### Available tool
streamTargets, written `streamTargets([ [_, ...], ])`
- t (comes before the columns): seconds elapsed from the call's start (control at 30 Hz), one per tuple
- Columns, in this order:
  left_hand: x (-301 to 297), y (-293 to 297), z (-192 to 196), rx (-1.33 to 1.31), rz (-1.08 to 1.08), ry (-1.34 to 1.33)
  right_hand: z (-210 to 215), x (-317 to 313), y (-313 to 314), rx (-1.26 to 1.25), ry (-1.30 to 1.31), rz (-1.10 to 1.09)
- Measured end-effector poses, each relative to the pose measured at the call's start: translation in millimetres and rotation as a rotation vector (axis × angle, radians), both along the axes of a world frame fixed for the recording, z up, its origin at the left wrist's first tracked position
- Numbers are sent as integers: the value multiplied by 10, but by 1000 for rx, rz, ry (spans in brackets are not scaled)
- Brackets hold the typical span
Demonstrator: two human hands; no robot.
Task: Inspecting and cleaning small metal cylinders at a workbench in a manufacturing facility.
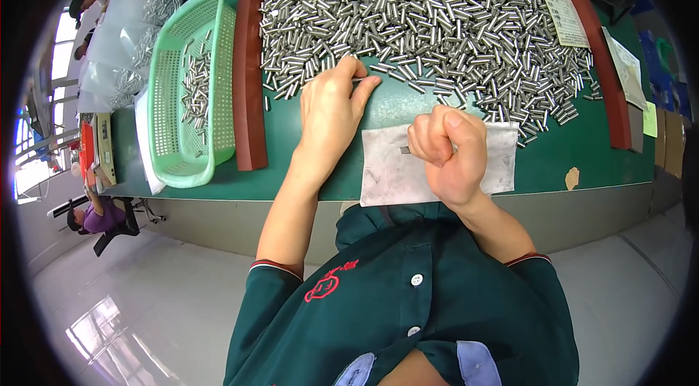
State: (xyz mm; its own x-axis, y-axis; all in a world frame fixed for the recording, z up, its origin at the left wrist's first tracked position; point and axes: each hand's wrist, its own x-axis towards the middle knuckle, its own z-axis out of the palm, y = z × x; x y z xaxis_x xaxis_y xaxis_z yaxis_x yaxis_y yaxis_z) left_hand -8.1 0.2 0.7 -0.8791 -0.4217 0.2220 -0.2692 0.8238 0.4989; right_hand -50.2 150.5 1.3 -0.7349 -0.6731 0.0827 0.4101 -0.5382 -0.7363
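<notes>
A wide heap of short, shiny metal pins (408,8) covers the far part of the green table (291,146). At the near edge of this heap is my left hand (329,98), its fingers curled and its thumb close to the index finger. What they pinch, if anything, I cannot make out. My right hand (453,153) is closed in a fist above a smudged white cloth (386,178). A small grey metal pin (405,150) shows at the left side of the curled fingers; the inside of the fist is hidden.
Dark red rails (250,117) flank the heap. Left of them stands a green mesh basket (162,124) with some pins inside. Bags of pins (120,44) lie farther left, near a scale (104,149). Paper sheets (625,66) lie at the right. Another person (102,217) sits far left.
</notes>
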Motion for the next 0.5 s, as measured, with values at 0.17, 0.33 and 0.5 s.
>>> streamTargets([
  [0.17,100,-9,-16,277,51,87,-5,-7,20,-25,-39,17],
  [0.33,157,-53,28,954,67,175,1,3,27,-14,-44,20],
  [0.5,163,-54,52,1010,48,143,3,2,29,-32,-58,22],
])
